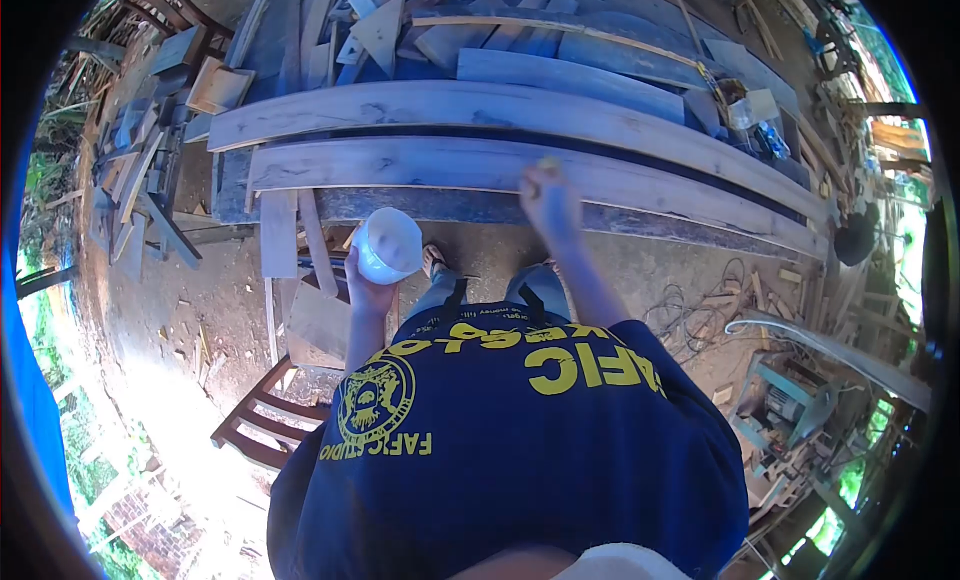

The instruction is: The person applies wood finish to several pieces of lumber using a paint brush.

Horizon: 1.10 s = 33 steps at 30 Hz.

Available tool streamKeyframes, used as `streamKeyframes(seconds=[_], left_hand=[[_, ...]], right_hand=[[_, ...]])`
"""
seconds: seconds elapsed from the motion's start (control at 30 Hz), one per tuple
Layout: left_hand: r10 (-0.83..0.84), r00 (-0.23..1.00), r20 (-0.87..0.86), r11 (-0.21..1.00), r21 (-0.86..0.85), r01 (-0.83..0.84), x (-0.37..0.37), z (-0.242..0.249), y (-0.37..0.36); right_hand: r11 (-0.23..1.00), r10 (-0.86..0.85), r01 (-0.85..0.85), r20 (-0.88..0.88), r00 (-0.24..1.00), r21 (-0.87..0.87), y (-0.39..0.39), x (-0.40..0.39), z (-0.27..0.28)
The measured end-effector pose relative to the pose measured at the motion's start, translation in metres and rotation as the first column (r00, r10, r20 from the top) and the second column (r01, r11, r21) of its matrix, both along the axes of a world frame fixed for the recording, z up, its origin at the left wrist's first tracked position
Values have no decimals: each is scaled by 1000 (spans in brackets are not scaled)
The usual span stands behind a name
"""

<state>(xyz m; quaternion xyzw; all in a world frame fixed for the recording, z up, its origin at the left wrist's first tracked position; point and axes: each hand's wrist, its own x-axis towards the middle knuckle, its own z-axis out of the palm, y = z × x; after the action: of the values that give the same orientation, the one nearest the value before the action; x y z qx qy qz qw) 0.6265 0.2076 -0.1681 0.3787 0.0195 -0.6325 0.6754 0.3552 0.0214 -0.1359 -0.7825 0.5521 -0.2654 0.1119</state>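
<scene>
**White bowl [386, 252] in left hand [367, 292], right hand [547, 198] over front plank [400, 165]**

From the middle of the view, the white bowl is at ten o'clock, with the left hand curled around its side. At one o'clock, the right hand seems to pinch a small yellowish piece [548, 164]; because of blur, I cannot tell if it touches the front plank. Just behind, at twelve o'clock, lies the rear plank [400, 105].

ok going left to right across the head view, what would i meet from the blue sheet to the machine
Blue sheet → wooden chair → white bowl → right hand → machine
</scene>
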Motion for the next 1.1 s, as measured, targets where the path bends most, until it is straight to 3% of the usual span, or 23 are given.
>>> streamKeyframes(seconds=[0.07, 0.1, 0.17, 0.23, 0.3, 0.33, 0.37, 0.43, 0.47, 0.53, 0.6, 0.67, 0.7, 0.73, 0.77, 0.8, 0.9, 0.97, 1.0, 1.07, 1.1], left_hand=[[-15, 999, -30, 1000, 7, 15, 9, 0, -2], [-26, 998, -52, 1000, 3, 26, 14, -3, -2], [-35, 996, -76, 999, 1, 36, 23, -4, -2], [-11, 1000, -14, 999, 32, 12, 33, -2, -2], [-19, 1000, -10, 999, 30, 20, 44, -3, -2], [-28, 1000, -6, 999, 26, 28, 51, -3, -2], [-27, 1000, -7, 999, 26, 28, 58, -7, -3], [-41, 999, -7, 999, 18, 41, 71, -13, -2], [-41, 999, -5, 999, 17, 41, 76, -13, -2], [-56, 998, -5, 998, 26, 56, 88, -11, -4], [-54, 999, -4, 998, 19, 54, 95, -6, -6], [-44, 999, -3, 999, 15, 44, 100, -3, -4], [-41, 999, 34, 999, 26, 40, 104, -2, -2], [-35, 997, 72, 999, 38, 33, 108, -1, 1], [-22, 997, 79, 999, 38, 19, 111, 2, 5], [7, 996, 90, 999, 42, -11, 112, 7, 9], [83, 990, 114, 994, 56, -90, 121, 8, 29], [121, 984, 129, 989, 69, -131, 129, 1, 46], [124, 989, 82, 990, 62, -129, 133, -3, 55], [138, 990, 37, 989, 52, -140, 138, -2, 67], [154, 985, 72, 986, 46, -157, 138, 2, 71]], right_hand=[[998, 56, -56, 177, 983, -6, 7, 49, 12], [998, 55, -55, 174, 983, -5, 5, 53, 9], [989, 126, -67, 500, 857, -135, -6, 63, -7], [957, -209, -76, 850, 484, 279, -13, 41, -33], [828, -500, -46, 773, 391, 558, -23, -11, -18], [901, -407, -9, 851, 331, 434, -34, -47, -44], [908, -410, 70, 839, 357, 414, -37, -71, -39], [877, -473, 217, 688, 551, 430, -49, -116, -26], [877, -472, 216, 689, 550, 429, -54, -124, -20], [915, -391, 331, 302, 869, 232, -67, -126, -9], [959, -243, 251, 78, 967, -131, -66, -78, -6], [947, -263, 151, 418, 869, 283, -67, -33, -58], [990, -131, 138, -176, 976, 31, -49, 29, -18], [988, -9, 39, -197, 980, 148, -43, 68, -34], [990, 125, -102, -250, 960, 102, -23, 113, 0], [967, 229, -206, -154, 961, 150, -15, 149, -13], [939, 305, -267, -166, 938, 215, 9, 238, 26], [937, 286, -299, 93, 954, 179, 14, 267, 31], [933, 297, -310, 97, 950, 180, 11, 271, 27], [971, 237, -222, 493, 837, -91, 0, 264, 5], [974, 116, -212, 614, 780, 85, -4, 250, -4]])
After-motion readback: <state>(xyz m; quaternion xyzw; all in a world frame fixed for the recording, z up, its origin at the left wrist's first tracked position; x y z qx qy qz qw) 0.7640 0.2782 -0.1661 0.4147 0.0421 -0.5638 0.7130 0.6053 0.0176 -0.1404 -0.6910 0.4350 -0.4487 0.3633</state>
